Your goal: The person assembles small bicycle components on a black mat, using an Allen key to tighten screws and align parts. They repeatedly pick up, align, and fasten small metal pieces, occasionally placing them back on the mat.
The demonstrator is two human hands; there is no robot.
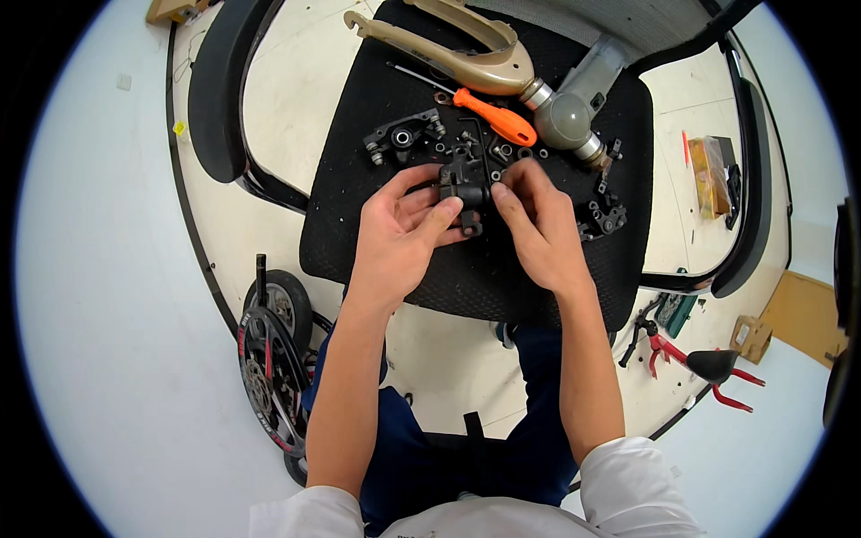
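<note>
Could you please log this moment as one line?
left hand: holding black part | right hand: beside it, grip unclear | on seat: orange screwdriver

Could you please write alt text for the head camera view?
Seen from above, a person's left hand grips a black mechanical part over a black chair seat, the right hand close beside it near an L-shaped hex key. An orange-handled screwdriver and beige two-legged fork lie beyond.

Fork's [504, 70] at the back of the chair seat [327, 238], screwdriver [495, 117] just in front of it. Bracket [402, 138] lies left of the screwdriver handle, loose nuts [526, 153] right before it. Clamp [462, 193] sits over mid-seat, between left hand [395, 229] and right hand [540, 224]. Wheel's [291, 300] on the floor left, cardboard box [752, 341] right.
</note>
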